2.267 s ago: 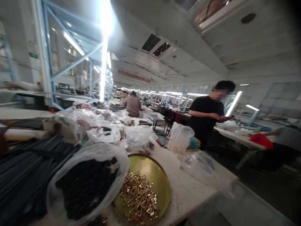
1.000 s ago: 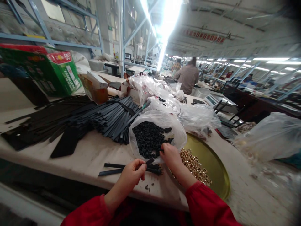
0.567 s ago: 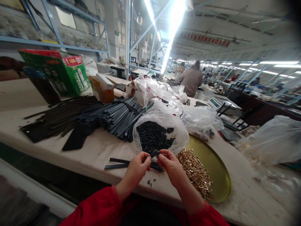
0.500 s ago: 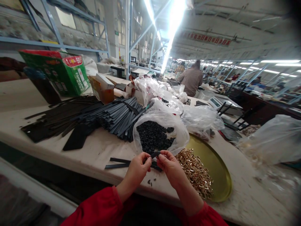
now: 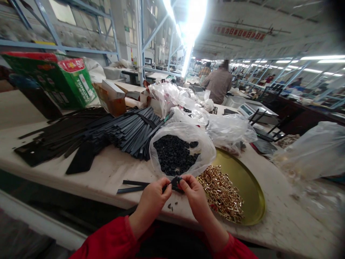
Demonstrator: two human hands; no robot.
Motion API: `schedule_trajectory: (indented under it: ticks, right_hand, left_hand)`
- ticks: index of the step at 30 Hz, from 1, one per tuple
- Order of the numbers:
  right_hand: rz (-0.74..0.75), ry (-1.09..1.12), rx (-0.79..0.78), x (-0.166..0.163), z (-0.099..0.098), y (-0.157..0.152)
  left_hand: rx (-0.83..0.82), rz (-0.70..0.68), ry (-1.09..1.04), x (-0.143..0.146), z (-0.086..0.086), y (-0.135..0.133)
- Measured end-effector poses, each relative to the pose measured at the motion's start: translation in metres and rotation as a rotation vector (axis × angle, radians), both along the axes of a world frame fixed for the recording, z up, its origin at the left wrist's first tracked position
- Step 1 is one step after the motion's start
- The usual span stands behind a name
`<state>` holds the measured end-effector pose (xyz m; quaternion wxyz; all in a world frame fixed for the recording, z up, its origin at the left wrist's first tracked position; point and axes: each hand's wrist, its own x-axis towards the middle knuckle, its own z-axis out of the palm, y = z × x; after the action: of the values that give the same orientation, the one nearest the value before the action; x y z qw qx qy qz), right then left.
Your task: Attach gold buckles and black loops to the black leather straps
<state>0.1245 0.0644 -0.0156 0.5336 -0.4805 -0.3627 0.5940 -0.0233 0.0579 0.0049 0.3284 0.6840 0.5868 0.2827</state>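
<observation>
Between my two hands is a short dark strip (image 5: pixel 175 181), bent upward in the middle. My left hand (image 5: pixel 155 196) pinches its left end, and the fingertips of my right hand (image 5: pixel 192 192) close on the other end. Just beyond them stands an open clear plastic bag (image 5: pixel 206 153) of small black loops (image 5: pixel 175 153). Two loose black strips (image 5: pixel 130 189) lie on the table to the left of my left hand, partly hidden by it. To the right of my right hand, gold metal buckles (image 5: pixel 222 192) are heaped on a gold oval tray (image 5: pixel 252 190).
Bundled black strips (image 5: pixel 134 133) and flat dark pieces (image 5: pixel 81 158) cover the table's left side. Behind stand a green and red carton (image 5: pixel 67 84), a small open box (image 5: pixel 111 99), more plastic bags (image 5: pixel 229 129) and a scale (image 5: pixel 256 109). A person (image 5: pixel 219 84) is farther back.
The strip between my hands was nearly straight and now bends up in the middle. Both hands remain by the bag's front edge. The camera view has shifted slightly.
</observation>
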Motion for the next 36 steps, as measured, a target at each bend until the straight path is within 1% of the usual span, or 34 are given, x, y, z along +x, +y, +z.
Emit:
schedule_trajectory:
  ticks: [2,4,9,12,14,18,21,26,29,32,34,36]
  right_hand:
    - [0.011,-0.028,0.022,0.001,-0.003,-0.002]
    - [0.034,-0.022,0.01,0.002,-0.007,-0.004]
    - [0.065,0.082,-0.063,-0.001,-0.013,-0.006]
    - [0.061,0.12,-0.079,-0.001,-0.014,-0.009]
    - [0.067,0.128,-0.077,0.001,-0.014,-0.012]
    - [0.108,0.103,-0.046,0.008,-0.013,-0.02]
    - [0.138,0.096,-0.025,0.011,-0.012,-0.026]
    - [0.193,0.12,-0.084,0.011,-0.008,-0.032]
    - [0.177,0.144,-0.107,0.011,-0.004,-0.032]
    - [0.155,0.189,-0.124,0.011,-0.001,-0.031]
    - [0.182,0.17,-0.106,0.008,0.001,-0.032]
    - [0.207,0.117,-0.077,0.006,0.004,-0.033]
  left_hand:
    - [0.024,-0.017,0.03,-0.001,-0.001,-0.003]
    - [0.046,-0.015,0.039,-0.001,-0.003,-0.005]
    - [0.046,0.027,0.09,0.002,-0.004,-0.009]
    - [0.043,-0.013,0.08,0.003,-0.001,-0.01]
    - [0.004,-0.055,0.055,0.001,0.001,-0.011]
    - [-0.095,-0.144,-0.018,-0.004,0.004,-0.014]
    - [-0.14,-0.158,-0.1,-0.003,0.004,-0.015]
    - [-0.206,-0.18,-0.232,0.006,0.003,-0.019]
    - [-0.197,-0.221,-0.276,0.007,0.006,-0.022]
    - [-0.243,-0.279,-0.395,0.004,0.006,-0.023]
    - [-0.288,-0.257,-0.465,0.004,0.002,-0.023]
    - [-0.316,-0.211,-0.489,0.004,-0.003,-0.021]
